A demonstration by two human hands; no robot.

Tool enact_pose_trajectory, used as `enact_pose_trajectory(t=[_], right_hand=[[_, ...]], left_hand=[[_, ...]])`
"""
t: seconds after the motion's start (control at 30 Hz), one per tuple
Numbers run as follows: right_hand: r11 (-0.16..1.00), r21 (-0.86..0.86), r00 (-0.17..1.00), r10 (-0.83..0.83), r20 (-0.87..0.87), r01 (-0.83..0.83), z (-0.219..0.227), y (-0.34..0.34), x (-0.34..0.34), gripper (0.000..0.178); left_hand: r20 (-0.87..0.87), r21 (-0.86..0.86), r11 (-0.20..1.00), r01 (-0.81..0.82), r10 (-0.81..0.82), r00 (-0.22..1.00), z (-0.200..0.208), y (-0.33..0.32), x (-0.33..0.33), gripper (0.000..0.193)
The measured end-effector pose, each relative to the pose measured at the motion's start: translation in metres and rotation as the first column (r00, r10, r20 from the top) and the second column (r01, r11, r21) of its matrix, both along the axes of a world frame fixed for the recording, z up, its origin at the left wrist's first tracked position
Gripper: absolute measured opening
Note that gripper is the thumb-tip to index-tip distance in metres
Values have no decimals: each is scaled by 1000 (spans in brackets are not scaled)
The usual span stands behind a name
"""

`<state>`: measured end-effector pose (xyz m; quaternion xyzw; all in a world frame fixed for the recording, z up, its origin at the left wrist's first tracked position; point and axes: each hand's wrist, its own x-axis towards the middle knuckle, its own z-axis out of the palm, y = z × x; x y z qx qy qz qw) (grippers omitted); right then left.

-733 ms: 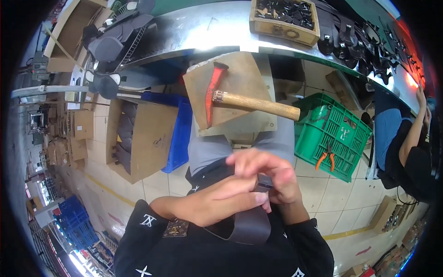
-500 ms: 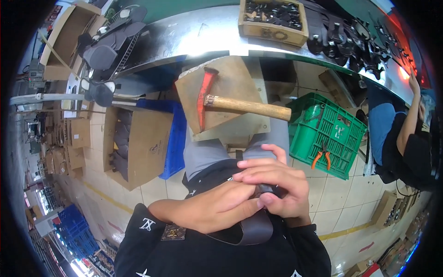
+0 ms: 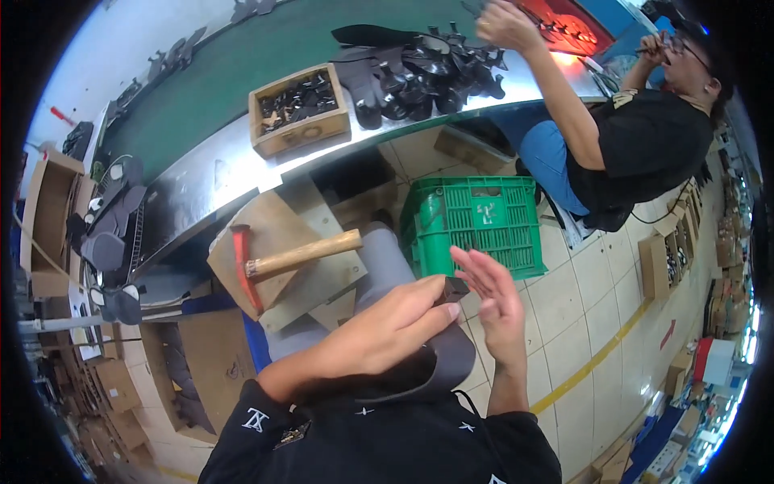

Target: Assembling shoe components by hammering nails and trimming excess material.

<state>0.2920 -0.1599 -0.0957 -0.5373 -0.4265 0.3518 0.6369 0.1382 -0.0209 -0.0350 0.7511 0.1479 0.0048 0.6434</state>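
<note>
My left hand (image 3: pixel 391 327) is closed, thumb and fingers pinching the end of a dark, curved strip (image 3: pixel 455 363) that looks like leather. The strip bends round below my wrist, close to my black top. Its small, squared dark end pokes out past my fingertips. Beside that end, my right hand (image 3: pixel 498 302) is raised with its fingers stretched out and holds nothing. A hammer (image 3: pixel 302 254) with a red head and wooden handle lies on a worn tan board (image 3: pixel 278 216) over my lap, left of my hands.
A metal-edged bench (image 3: pixel 201 173) carries a wooden box (image 3: pixel 302 137) of small black pieces and a pile of black shoe parts (image 3: pixel 427 73). A green crate (image 3: pixel 516 218) stands beyond my right hand. At right sits a co-worker (image 3: pixel 645 153), one arm over the bench. Cardboard box (image 3: pixel 214 355) at left.
My right hand has come off the dark strip and its fingers have straightened. My left hand still pinches it. The view has swung right, bringing more of the co-worker into it.
</note>
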Motion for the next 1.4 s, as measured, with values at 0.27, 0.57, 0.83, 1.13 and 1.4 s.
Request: enact_pose_trajectory(t=[0.27,0.57,0.83,1.13,1.4], right_hand=[[952,-31,941,294,-168,-304,19,-34,15,70],[908,-11,907,420,28,-420,25,-34,-4,19],[955,-183,897,-285,-339,234,-146,28,84,20],[861,224,574,-478,665,457,-64,182,149,26],[853,104,315,-299,901,512,57,367,185,39]], left_hand=[[270,-332,940,79,14,963,29,-13,-14,27],[244,-65,984,-166,177,953,6,2,-12,63],[198,235,835,-497,460,866,-24,20,-21,78],[96,297,796,-527,524,846,-16,40,-59,54],[210,270,663,-698,667,715,17,44,-88,44]])
